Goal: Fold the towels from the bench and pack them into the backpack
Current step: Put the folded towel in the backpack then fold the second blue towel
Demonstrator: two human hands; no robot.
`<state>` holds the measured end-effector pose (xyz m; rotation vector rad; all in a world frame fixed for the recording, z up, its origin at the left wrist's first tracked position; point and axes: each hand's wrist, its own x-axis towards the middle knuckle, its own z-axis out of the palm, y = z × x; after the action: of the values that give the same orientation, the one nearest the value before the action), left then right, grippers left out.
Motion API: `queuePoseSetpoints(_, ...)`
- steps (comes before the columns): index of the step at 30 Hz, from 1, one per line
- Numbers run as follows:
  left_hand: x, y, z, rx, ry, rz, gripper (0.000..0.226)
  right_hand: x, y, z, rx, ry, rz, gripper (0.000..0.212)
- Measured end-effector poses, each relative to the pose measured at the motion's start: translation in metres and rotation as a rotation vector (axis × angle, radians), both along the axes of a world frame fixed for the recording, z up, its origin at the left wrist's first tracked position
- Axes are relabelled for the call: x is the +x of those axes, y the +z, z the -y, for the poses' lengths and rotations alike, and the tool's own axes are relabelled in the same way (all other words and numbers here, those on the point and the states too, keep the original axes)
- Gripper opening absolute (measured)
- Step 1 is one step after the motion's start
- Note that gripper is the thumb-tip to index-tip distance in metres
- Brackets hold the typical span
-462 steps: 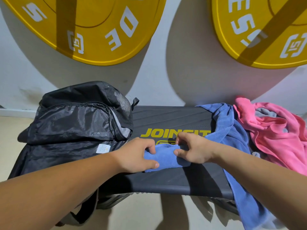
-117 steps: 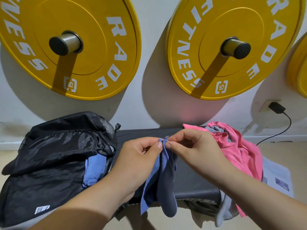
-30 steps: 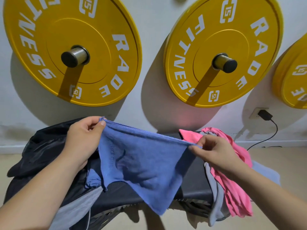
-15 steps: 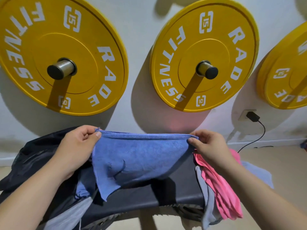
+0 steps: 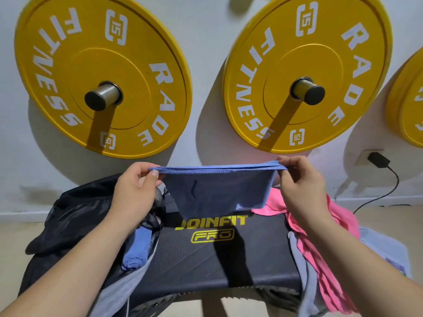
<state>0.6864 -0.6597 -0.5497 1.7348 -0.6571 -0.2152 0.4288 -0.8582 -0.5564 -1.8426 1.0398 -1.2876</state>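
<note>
I hold a blue towel (image 5: pixel 215 191) stretched in the air above the black bench (image 5: pixel 206 259), doubled over so its top edges lie together. My left hand (image 5: pixel 135 193) pinches its left corners and my right hand (image 5: pixel 299 188) pinches its right corners. The black backpack (image 5: pixel 75 220) lies open on the bench's left end, with a folded blue towel (image 5: pixel 137 248) sticking out of its mouth. A pink towel (image 5: pixel 320 243) and a grey towel (image 5: pixel 302 271) hang in a heap over the bench's right end.
Two yellow weight plates (image 5: pixel 103 72) (image 5: pixel 306 69) hang on pegs on the white wall behind the bench, and a third (image 5: pixel 409 104) shows at the right edge. A black charger (image 5: pixel 377 160) is plugged into a wall socket, its cable running to the floor. A sheet of paper (image 5: pixel 386 248) lies right of the bench.
The blue towel, held spread open by two corners a second ago, is now doubled over and shorter, with the bench's logo showing below it. Both hands stay at its top corners.
</note>
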Motion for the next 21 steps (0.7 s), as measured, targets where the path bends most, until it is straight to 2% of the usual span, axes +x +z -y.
queuePoseSetpoints(2,0.001,-0.006,-0.008,0.033,-0.033,0.012,0.014,-0.009,-0.002,-0.006,-0.063,0.046,-0.086,0.024)
queuePoseSetpoints(4,0.004,-0.019,-0.020,0.096,-0.094,-0.019,0.015,-0.020,-0.014,-0.008,-0.085,0.104,-0.255,0.028)
queuePoseSetpoints(7,0.004,-0.041,-0.039,0.267,-0.226,-0.079,0.015,-0.035,-0.039,-0.013,-0.023,0.211,-0.516,0.050)
queuePoseSetpoints(9,0.000,-0.059,-0.050,0.432,-0.344,-0.096,0.014,-0.043,-0.054,-0.020,0.049,0.273,-0.658,0.052)
queuePoseSetpoints(12,-0.006,-0.089,-0.064,0.745,-0.528,-0.066,0.012,-0.054,-0.073,-0.027,0.181,0.424,-0.848,0.039)
queuePoseSetpoints(14,-0.008,-0.102,-0.070,0.852,-0.581,-0.119,0.009,-0.060,-0.082,-0.028,0.224,0.533,-1.014,0.031)
queuePoseSetpoints(17,-0.013,-0.105,-0.071,0.854,-0.583,-0.209,0.009,-0.071,-0.087,-0.030,0.340,0.638,-1.163,0.018)
queuePoseSetpoints(21,-0.018,-0.100,-0.071,0.882,-0.589,-0.339,0.015,-0.077,-0.090,-0.034,0.436,0.668,-1.137,0.009)
